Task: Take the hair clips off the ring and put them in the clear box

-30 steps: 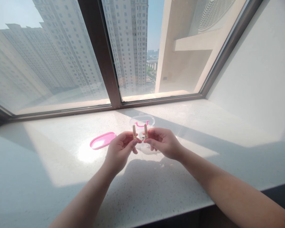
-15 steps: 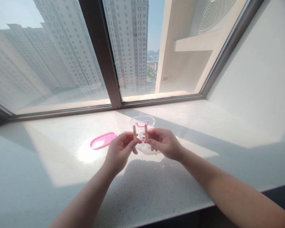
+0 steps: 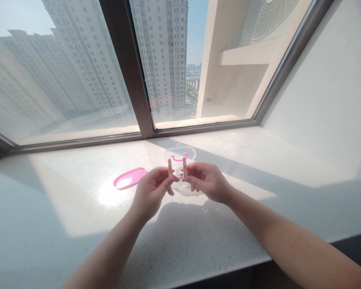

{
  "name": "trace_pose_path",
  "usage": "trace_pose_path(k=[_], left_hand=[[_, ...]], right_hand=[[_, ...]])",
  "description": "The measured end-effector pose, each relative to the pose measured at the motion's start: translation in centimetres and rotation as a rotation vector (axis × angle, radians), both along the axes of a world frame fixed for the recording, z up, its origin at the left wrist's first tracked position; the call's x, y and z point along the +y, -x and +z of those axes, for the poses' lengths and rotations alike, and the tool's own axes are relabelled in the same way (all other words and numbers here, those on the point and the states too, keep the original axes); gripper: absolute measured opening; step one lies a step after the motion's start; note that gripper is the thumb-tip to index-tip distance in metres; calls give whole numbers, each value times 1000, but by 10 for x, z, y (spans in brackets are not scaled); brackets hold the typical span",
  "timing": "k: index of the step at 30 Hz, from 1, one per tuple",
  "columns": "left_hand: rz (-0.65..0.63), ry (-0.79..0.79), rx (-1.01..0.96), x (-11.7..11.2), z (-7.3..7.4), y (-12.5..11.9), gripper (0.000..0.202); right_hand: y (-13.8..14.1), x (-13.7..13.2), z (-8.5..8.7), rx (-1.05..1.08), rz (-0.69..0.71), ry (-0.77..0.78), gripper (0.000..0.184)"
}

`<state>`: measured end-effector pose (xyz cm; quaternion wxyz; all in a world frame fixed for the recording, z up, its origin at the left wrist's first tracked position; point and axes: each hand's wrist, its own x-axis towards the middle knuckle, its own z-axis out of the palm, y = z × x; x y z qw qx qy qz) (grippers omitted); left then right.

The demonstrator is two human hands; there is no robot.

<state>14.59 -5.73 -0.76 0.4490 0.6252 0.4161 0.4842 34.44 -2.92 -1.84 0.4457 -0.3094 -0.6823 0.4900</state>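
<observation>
My left hand (image 3: 152, 188) pinches a small tan peg-like piece (image 3: 170, 167) that stands upright between thumb and fingers. Close beside it, my right hand (image 3: 206, 180) pinches a second, matching tan piece (image 3: 185, 166), also upright. Both hands hover over the pale stone windowsill (image 3: 63, 208), almost touching each other. Just behind them sits a clear plastic container (image 3: 180, 153) with a pink handle-shaped mark on it. A pink oval lid (image 3: 130, 178) lies flat on the sill to the left of my left hand.
A large window with a dark brown frame (image 3: 129, 80) rises behind the sill, with tall buildings outside. A white wall (image 3: 333, 92) closes the right side. The sill's front edge (image 3: 228, 275) runs below my forearms. Sunlight falls in a bright patch on the left.
</observation>
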Motion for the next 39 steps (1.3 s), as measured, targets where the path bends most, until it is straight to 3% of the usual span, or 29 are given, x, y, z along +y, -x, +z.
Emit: trace_pose_path(k=[39], left_hand=[[37,27,14,2,1,-2,19]], right_hand=[[1,1,2,18,14,15,17]])
